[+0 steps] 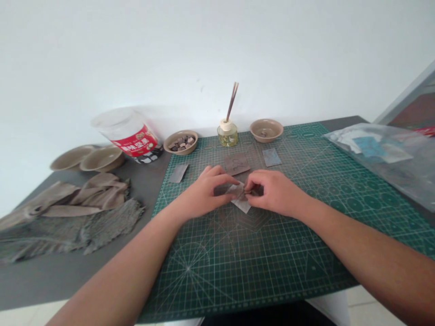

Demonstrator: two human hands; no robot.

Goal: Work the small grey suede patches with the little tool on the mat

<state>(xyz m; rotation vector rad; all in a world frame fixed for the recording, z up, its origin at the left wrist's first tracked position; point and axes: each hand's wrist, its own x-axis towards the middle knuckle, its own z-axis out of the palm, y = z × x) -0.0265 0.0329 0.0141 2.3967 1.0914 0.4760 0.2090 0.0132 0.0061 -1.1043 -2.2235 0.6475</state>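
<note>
A small pale grey sheet (242, 203), which looks like a piece of sandpaper, lies on the green cutting mat. At its left edge my left hand (208, 192) holds it down, thumb and forefinger a little apart. My right hand (272, 190) is closed in a pinch over the sheet's right side. Between its fingertips a small brown piece (248, 191) shows, mostly hidden by the fingers. Just beyond the hands lies a brown-grey sandpaper square (237, 163) with dark marks on it.
Farther back stand a bowl of small brown and grey pieces (183, 144), a reed diffuser (227, 133) and another bowl (267, 126). Grey (178, 173) and bluish (271, 157) squares lie nearby. Cloth (84, 208), a plastic tub (127, 136) and stacked bowls (102, 158) are left; a clear bag (390, 154) is right.
</note>
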